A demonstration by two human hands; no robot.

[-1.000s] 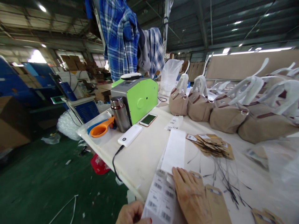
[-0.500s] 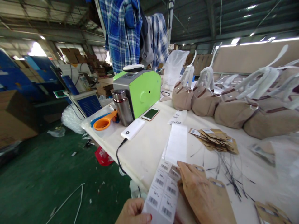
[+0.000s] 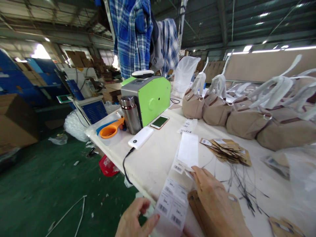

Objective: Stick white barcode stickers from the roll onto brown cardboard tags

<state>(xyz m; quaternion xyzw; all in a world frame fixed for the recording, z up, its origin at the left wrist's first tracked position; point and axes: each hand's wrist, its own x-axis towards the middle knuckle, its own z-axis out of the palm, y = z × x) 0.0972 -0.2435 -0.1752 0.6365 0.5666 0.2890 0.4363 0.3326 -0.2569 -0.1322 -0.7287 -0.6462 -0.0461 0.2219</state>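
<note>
A strip of white barcode price stickers (image 3: 170,204) runs up the table in front of me. My right hand (image 3: 214,197) pinches one sticker (image 3: 189,171) near the strip's upper end, its edge lifted off the backing. Under that hand lie brown paper tags (image 3: 197,207), partly covered. On the strip's left side is my left hand (image 3: 135,219), thumb and fingers apart, the thumb tip close to the strip's edge. Beyond the stickers, a blank white stretch of paper (image 3: 188,148) continues from the strip.
A pile of brown tags (image 3: 227,149) with black strings (image 3: 243,187) lies to the right. Beige handbags (image 3: 247,121) stand behind. At left are a phone (image 3: 160,122), a white power bank (image 3: 140,137), a steel flask (image 3: 130,115), an orange tape dispenser (image 3: 108,131) and a green machine (image 3: 155,98).
My right hand has lifted a sticker from the backing, leaving a bare gap in the strip. The left hand has let go of the strip and opened, shifting slightly left.
</note>
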